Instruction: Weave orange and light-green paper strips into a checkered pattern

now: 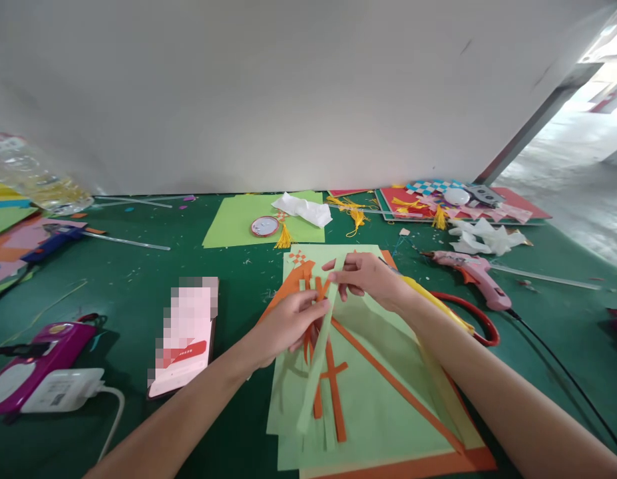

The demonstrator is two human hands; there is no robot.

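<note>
Light green paper sheets [388, 406] lie stacked at the centre, with orange paper edges under them. My left hand [293, 319] pinches orange and green paper strips. A long pale green strip [315, 379] passes between the hands and hangs down toward me. The fingers of my right hand [361, 276] are closed on this strip near its upper end. Below the hands, several orange strips [335, 392] lie on the sheets, one crossed by a short piece. A small orange and white woven piece [297, 258] rests at the stack's top left.
A phone [188, 346] and a purple power strip [48, 352] with a white charger [63, 391] are at left. A pink glue gun [475, 273] and red-handled scissors [482, 319] lie at right. Behind are a round badge [265, 227], tissue [305, 209] and red cards [522, 203].
</note>
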